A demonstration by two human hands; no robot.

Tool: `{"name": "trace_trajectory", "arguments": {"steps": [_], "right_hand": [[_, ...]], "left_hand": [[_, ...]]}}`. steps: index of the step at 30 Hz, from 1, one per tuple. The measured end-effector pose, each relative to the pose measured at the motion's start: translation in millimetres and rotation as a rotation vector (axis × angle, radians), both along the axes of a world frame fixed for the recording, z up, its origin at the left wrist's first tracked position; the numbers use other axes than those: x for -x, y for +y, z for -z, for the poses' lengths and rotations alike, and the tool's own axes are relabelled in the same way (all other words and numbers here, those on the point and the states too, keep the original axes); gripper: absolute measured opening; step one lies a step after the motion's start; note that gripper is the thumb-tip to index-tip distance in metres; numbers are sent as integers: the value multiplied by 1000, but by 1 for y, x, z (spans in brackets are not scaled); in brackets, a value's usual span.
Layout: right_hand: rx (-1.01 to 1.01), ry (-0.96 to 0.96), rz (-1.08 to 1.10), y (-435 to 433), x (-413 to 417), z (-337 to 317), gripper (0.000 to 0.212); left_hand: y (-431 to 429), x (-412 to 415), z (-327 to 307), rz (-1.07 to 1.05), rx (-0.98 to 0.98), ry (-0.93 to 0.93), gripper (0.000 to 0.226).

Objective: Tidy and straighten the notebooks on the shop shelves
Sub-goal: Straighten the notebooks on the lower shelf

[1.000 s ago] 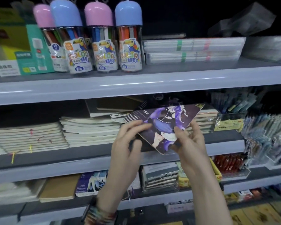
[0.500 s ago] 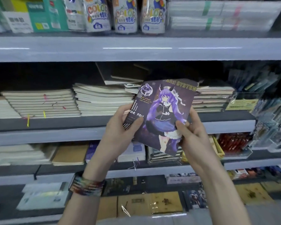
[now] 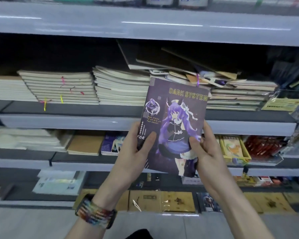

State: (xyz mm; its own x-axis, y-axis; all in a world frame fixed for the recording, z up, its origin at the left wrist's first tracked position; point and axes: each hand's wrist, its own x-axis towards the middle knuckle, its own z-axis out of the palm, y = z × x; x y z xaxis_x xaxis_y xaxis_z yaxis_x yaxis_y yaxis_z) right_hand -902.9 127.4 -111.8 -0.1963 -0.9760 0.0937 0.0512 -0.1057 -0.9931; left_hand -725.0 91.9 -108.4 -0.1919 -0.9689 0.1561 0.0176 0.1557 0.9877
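Just one purple Dark System notebook (image 3: 176,121) out, held upright in front of the shelves. Left hand (image 3: 133,152) grips its lower left edge and right hand (image 3: 207,152) the lower right, thumbs on the cover. Behind: three neat cream stacks (image 3: 59,87), one messy pile (image 3: 231,90) on the right.

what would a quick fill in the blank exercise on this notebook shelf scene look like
The left hand and right hand grip a notebook titled "DARK ____".
The figure on its cover has ____ hair.
The multicoloured wristband is on the ____ wrist.
The jumbled notebooks lie to the ____ of the neat stacks.
Missing words: SYSTEM; purple; left; right.
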Motion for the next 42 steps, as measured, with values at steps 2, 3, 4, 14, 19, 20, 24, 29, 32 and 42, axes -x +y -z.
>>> {"name": "trace_trajectory", "arguments": {"steps": [2, 3, 4, 14, 19, 20, 24, 29, 32, 42], "right_hand": [[-10, 6, -3, 3, -4, 3, 50], [-13, 11, -2, 4, -6, 5, 50], [-17, 17, 2, 4, -8, 7, 50], [-60, 36, -76, -1, -28, 25, 54], [-71, 40, -129, -5, -43, 32, 50], [-77, 51, -140, -6, -47, 36, 49], [-98, 99, -188, -12, -63, 49, 51], [-108, 113, -268, -15, -85, 58, 50], [-150, 110, -294, -16, -98, 69, 46], [-285, 160, -370, -25, -133, 111, 49]], "left_hand": [[5, -3, 5, -19, -6, -9, 22], [7, -5, 7, -24, -24, -13, 22], [8, -6, 9, -23, -59, -9, 21], [20, -28, 22, -82, -204, 54, 20], [28, -42, 30, -149, -203, 90, 23], [29, -45, 32, -172, -200, 91, 24], [34, -58, 42, -260, -207, 104, 22], [43, -75, 60, -394, -180, 65, 18], [46, -85, 74, -445, -183, 5, 17], [50, -120, 118, -557, -240, -106, 13]]}}
